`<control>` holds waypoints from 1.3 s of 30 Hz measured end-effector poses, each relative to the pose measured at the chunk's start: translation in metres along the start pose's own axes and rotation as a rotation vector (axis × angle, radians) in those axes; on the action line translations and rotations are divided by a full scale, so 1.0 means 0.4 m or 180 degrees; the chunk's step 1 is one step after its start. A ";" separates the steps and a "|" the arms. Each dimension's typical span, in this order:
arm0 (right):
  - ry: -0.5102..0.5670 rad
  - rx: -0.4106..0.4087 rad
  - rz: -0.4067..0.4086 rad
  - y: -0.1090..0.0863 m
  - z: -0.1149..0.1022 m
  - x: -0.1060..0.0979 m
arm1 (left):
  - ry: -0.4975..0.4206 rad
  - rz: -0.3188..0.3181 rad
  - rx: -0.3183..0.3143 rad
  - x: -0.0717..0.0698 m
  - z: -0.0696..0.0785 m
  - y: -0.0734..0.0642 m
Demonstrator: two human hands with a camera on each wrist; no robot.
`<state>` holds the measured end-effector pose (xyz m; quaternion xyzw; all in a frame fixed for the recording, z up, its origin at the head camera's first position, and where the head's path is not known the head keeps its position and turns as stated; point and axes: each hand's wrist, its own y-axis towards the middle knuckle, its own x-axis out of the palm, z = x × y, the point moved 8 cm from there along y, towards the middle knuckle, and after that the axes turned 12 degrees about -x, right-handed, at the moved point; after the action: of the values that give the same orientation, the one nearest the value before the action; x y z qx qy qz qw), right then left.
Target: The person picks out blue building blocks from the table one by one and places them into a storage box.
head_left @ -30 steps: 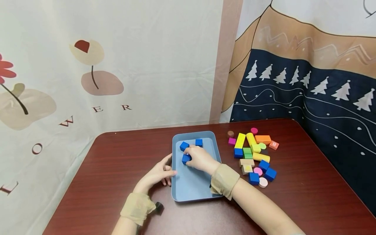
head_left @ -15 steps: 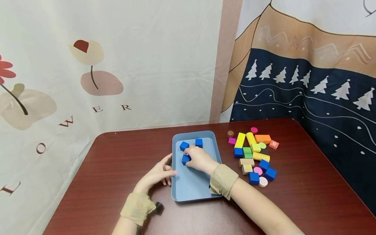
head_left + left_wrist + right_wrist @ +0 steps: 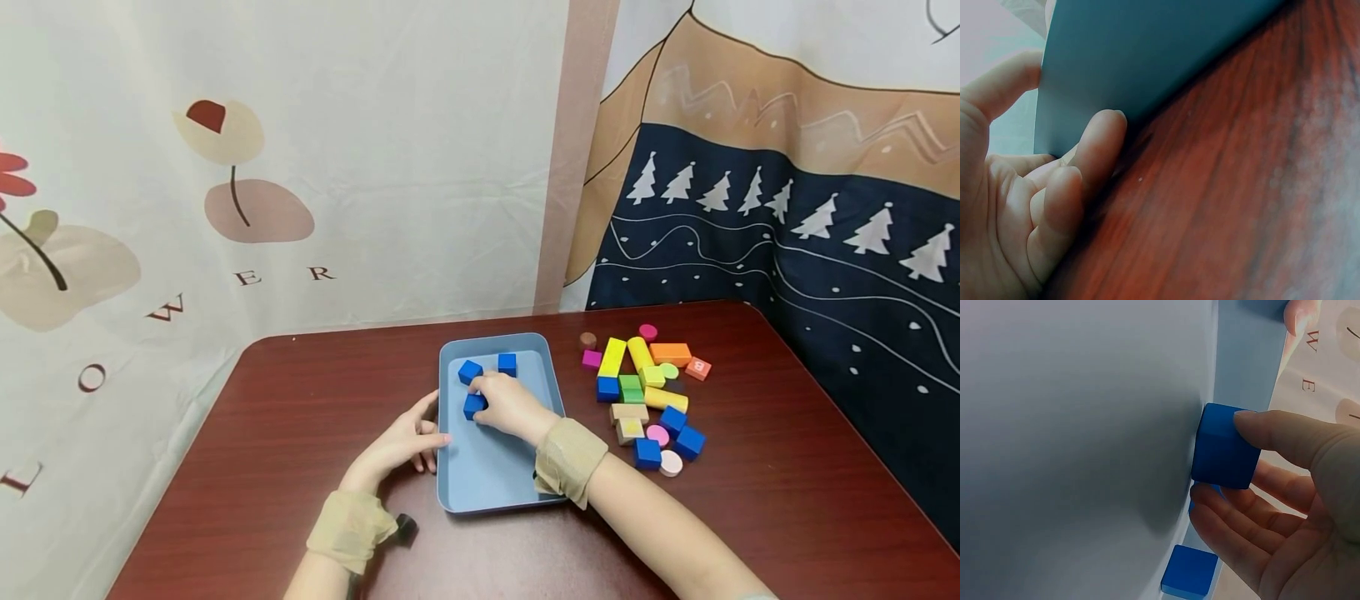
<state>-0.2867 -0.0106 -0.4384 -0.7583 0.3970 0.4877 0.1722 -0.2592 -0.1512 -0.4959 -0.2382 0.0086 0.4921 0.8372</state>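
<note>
A blue tray (image 3: 487,483) lies on the table, with a few blue cubes towards its far end. My right hand (image 3: 513,407) reaches over the tray and pinches a blue cube (image 3: 1225,447) between thumb and fingers, low over the tray floor. Behind it sit another blue cube (image 3: 470,372) at the left and a third blue cube (image 3: 507,363) at the right. My left hand (image 3: 401,442) holds the tray's left wall. Its thumb lies over the rim, and the left wrist view shows bent fingers (image 3: 1100,147) against the outer side.
Right of the tray lies a loose group of blocks, among them yellow cylinders (image 3: 666,400), an orange block (image 3: 671,355), a green block (image 3: 632,389) and several blue cubes (image 3: 648,454). A printed cloth (image 3: 420,208) hangs behind the table (image 3: 300,400).
</note>
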 end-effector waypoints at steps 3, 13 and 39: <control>0.0010 0.0008 -0.0002 0.000 0.001 -0.001 | 0.0006 -0.0003 0.0005 -0.001 0.001 0.000; 0.0096 0.0012 -0.0029 -0.008 0.008 -0.007 | 0.0012 0.0001 -0.0016 0.002 0.000 0.003; 0.0229 -0.0006 0.0273 -0.061 0.029 -0.162 | -0.0028 0.0022 0.0015 0.001 0.001 0.001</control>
<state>-0.2884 0.0402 -0.3900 -0.7577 0.4346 0.4674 0.1359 -0.2596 -0.1507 -0.4960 -0.2341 0.0069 0.4961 0.8361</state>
